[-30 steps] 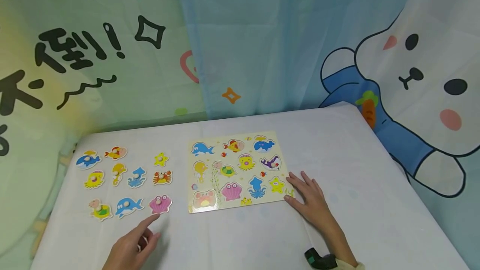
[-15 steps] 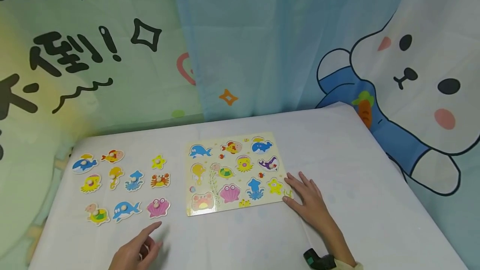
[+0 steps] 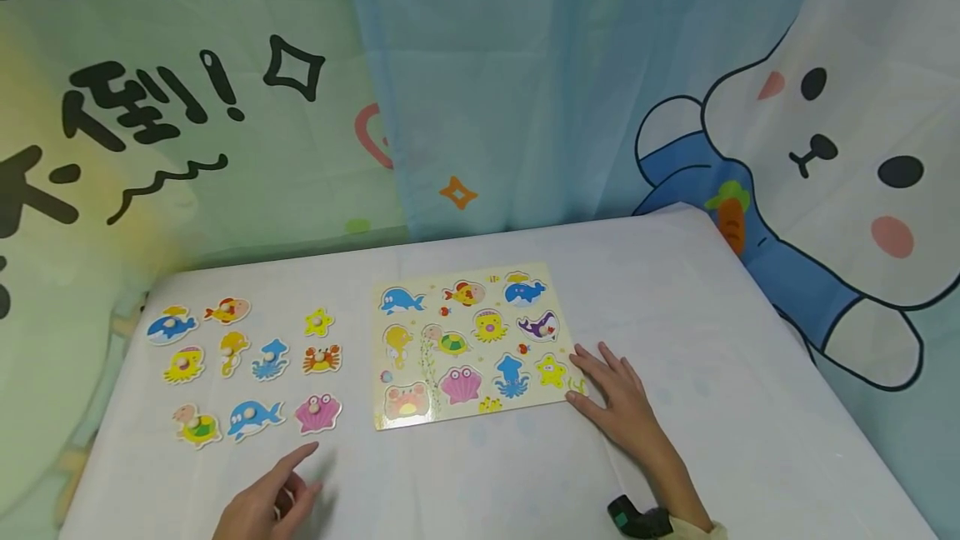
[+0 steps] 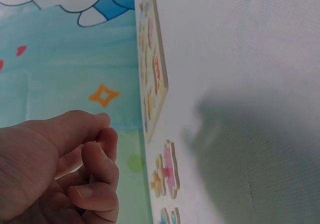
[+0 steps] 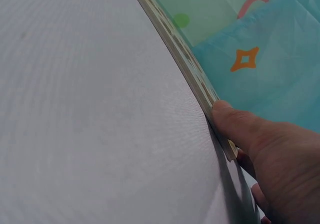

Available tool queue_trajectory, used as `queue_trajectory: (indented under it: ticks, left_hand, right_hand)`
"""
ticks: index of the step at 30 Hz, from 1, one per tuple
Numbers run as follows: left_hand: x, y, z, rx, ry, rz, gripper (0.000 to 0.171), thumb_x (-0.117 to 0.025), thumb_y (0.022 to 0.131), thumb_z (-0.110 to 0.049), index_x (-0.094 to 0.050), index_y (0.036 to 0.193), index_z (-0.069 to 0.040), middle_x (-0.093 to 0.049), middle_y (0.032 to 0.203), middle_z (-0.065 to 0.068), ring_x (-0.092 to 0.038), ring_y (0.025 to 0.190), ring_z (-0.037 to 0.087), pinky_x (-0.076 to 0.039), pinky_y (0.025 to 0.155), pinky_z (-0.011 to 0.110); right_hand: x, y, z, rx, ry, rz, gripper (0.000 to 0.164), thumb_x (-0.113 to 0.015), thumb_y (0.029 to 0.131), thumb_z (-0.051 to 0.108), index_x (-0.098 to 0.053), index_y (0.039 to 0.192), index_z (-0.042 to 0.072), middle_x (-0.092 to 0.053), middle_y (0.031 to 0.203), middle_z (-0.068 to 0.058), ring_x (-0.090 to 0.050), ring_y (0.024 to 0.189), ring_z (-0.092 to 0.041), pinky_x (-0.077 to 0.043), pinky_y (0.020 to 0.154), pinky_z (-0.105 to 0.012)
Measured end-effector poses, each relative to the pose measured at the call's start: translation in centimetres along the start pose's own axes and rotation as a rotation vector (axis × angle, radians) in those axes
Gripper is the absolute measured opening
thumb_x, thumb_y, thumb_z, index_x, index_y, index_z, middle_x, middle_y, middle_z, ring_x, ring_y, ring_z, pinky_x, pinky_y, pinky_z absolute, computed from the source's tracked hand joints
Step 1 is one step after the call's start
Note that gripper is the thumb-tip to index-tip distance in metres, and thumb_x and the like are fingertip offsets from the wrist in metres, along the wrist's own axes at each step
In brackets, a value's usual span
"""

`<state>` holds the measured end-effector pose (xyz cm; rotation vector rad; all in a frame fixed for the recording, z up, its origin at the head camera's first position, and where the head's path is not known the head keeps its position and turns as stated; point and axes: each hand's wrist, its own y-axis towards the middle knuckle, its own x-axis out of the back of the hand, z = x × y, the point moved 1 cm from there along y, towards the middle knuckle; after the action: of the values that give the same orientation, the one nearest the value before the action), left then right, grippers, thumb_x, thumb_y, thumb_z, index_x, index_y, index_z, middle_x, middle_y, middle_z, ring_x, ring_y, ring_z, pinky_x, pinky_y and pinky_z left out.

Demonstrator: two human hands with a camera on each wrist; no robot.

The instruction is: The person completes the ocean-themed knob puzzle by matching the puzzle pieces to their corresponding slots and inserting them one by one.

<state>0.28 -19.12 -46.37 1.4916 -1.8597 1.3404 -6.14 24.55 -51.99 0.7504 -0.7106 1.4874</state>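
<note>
A cream puzzle board [image 3: 468,345] with sea-animal pictures lies on the white table. My right hand [image 3: 618,398] rests at its lower right corner, thumb on the near edge and fingers spread along the right side. In the right wrist view that thumb [image 5: 235,121] touches the board's edge [image 5: 200,91]. My left hand [image 3: 270,494] hovers over the table left of the board, index finger extended and the others loosely curled, holding nothing. Just beyond its fingertip lies a pink shell piece [image 3: 318,414]. Beside that are a blue dolphin piece [image 3: 255,419] and a turtle piece [image 3: 197,426].
More knobbed pieces lie farther back on the left, among them a crab [image 3: 322,359], a starfish [image 3: 318,322], a squid [image 3: 270,360] and a seahorse [image 3: 234,353]. A printed curtain [image 3: 480,90] hangs behind the table [image 3: 750,440]. A dark device [image 3: 639,518] sits at my right wrist.
My left index fingertip has drawn back from the lower edge of the shell piece toward me. My right hand stays at the board, and the pieces lie as before.
</note>
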Motion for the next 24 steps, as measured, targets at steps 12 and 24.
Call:
queue_trajectory:
  ticks: [12, 24]
  left_hand:
    - [0.17, -0.25, 0.70, 0.012, -0.003, -0.009, 0.051, -0.068, 0.088, -0.021, -0.053, 0.136, -0.010, -0.053, 0.071, -0.006, -0.045, 0.060, 0.007, -0.038, 0.056, 0.018]
    - [0.59, -0.19, 0.90, 0.005, 0.007, -0.034, 0.050, -0.067, 0.090, -0.021, -0.053, 0.137, -0.012, -0.054, 0.073, -0.006, -0.045, 0.062, 0.004, -0.038, 0.056, 0.017]
  right_hand:
    - [-0.41, 0.21, -0.20, 0.007, -0.007, 0.007, 0.058, -0.067, 0.086, 0.038, -0.054, 0.137, 0.014, -0.046, 0.149, -0.011, -0.022, 0.146, -0.040, -0.010, 0.115, -0.064]
    - [-0.18, 0.06, -0.08, 0.016, -0.009, 0.004, 0.058, -0.068, 0.086, 0.036, -0.054, 0.137, 0.011, -0.046, 0.149, -0.013, -0.022, 0.145, -0.041, -0.011, 0.115, -0.063]
